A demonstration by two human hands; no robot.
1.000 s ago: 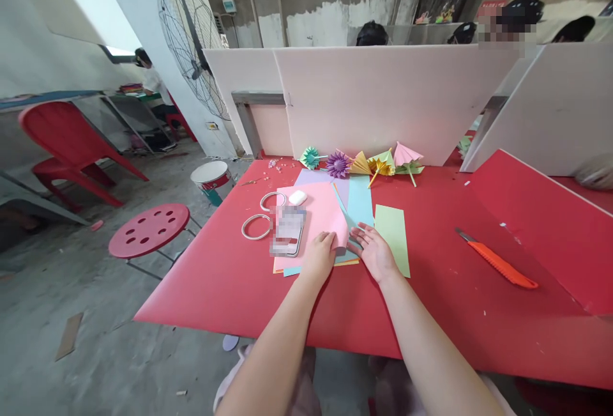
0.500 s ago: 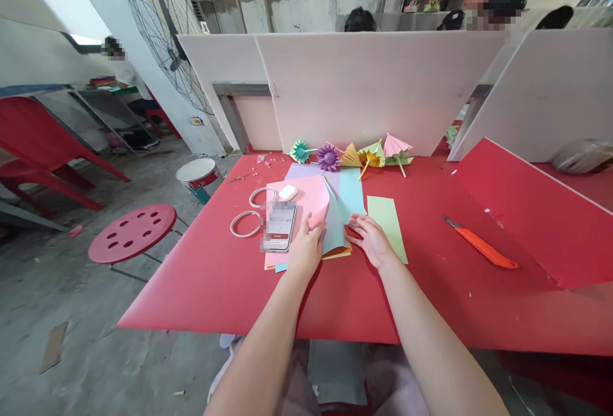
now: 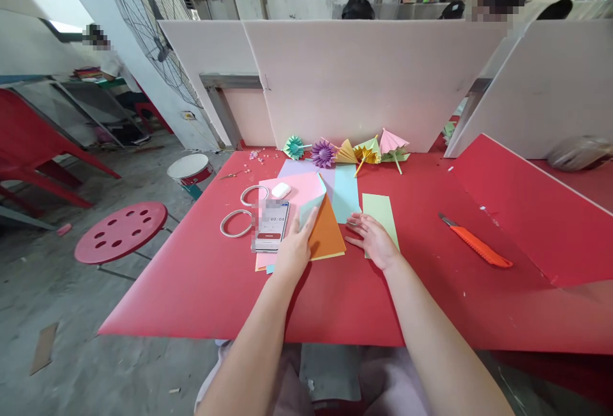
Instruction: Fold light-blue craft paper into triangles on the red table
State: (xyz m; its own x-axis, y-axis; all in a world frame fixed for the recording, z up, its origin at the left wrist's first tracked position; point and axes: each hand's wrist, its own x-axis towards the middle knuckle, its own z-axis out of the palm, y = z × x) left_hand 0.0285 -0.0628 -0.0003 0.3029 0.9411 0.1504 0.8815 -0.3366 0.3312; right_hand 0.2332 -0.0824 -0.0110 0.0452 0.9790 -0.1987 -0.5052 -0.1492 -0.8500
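Observation:
A stack of coloured paper sheets lies on the red table (image 3: pixel 201 288). My left hand (image 3: pixel 294 250) pinches the right edge of the pink sheet (image 3: pixel 299 190) and the pale blue one under it, folding them back to the left. That bares an orange sheet (image 3: pixel 326 235). My right hand (image 3: pixel 372 238) lies flat with fingers spread, on the table and the light green sheet (image 3: pixel 378 211), just right of the orange sheet. A light blue sheet (image 3: pixel 345 192) lies beyond.
A phone (image 3: pixel 271 232), a white case (image 3: pixel 280 190) and two tape rings (image 3: pixel 234 222) lie left of the stack. Paper flowers and umbrellas (image 3: pixel 347 151) line the white divider. An orange utility knife (image 3: pixel 475 249) lies to the right. A red stool (image 3: pixel 115 232) stands at left.
My left hand has lifted the pink and pale blue sheets further back to the left, uncovering the orange sheet. My right hand stayed flat on the green sheet.

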